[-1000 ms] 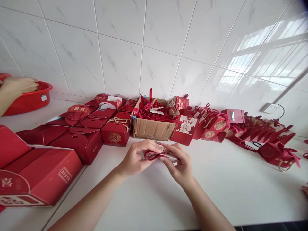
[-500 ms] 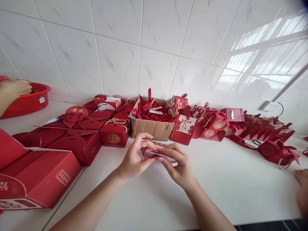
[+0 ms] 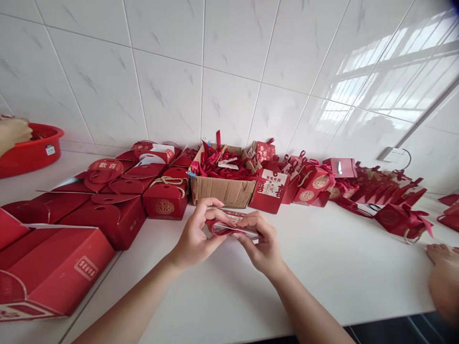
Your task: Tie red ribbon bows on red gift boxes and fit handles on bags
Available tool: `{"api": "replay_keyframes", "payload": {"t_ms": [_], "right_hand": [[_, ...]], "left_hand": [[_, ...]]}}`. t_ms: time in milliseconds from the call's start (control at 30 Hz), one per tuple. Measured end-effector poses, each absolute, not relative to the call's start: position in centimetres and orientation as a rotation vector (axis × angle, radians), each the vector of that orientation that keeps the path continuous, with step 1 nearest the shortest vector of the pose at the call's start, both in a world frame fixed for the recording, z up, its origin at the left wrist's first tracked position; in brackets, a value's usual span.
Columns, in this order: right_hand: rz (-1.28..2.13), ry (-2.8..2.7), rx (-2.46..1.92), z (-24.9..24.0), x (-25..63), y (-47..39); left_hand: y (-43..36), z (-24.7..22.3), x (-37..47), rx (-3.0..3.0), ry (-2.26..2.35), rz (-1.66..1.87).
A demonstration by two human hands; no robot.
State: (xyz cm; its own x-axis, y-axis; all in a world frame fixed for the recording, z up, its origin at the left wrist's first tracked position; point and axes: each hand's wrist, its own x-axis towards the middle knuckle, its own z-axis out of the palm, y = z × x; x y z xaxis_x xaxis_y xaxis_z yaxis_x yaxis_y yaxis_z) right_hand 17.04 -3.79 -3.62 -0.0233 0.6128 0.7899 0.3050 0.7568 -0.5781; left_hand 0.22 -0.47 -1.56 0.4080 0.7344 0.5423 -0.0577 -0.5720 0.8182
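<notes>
Between my two hands is a small red paper gift box, its pale inside showing at the parted edge and a printed face behind. My left hand curls round its left end, thumb below and fingers above. My right hand pinches the right part, thumb on the near side and fingers over the top. Behind my hands stands a cardboard box of red ribbons and tags. A red gift box with a printed picture leans just right of it.
Red gift boxes crowd the left of the white table. More ribboned red boxes line the tiled wall on the right. Another person's hand is at a red basin. Part of a person's bare limb shows at the right.
The view has turned slightly right, so the surroundings sit further left. My right fingers have bent more over the red gift box; both hands still hold it.
</notes>
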Motion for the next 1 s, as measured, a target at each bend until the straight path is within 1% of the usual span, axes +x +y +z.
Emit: {"api": "replay_keyframes", "payload": {"t_ms": [200, 433, 800, 1000], "right_hand": [[0.192, -1.546, -0.758, -3.72, 16.60, -3.91], [0.223, -1.547, -0.753, -3.59, 16.49, -4.10], [0.142, -1.574, -0.688, -3.47, 16.32, -4.03], [0.110, -1.608, -0.658, -3.61, 16.92, -3.52]], "left_hand": [[-0.70, -1.59, 0.31, 1.821, 0.579, 1.239], [-0.81, -1.59, 0.36, 1.777, 0.511, 1.234], [-0.88, -1.59, 0.25, 1.909, 0.517, 1.248], [-1.01, -1.92, 0.60, 1.807, 0.423, 1.216]]}}
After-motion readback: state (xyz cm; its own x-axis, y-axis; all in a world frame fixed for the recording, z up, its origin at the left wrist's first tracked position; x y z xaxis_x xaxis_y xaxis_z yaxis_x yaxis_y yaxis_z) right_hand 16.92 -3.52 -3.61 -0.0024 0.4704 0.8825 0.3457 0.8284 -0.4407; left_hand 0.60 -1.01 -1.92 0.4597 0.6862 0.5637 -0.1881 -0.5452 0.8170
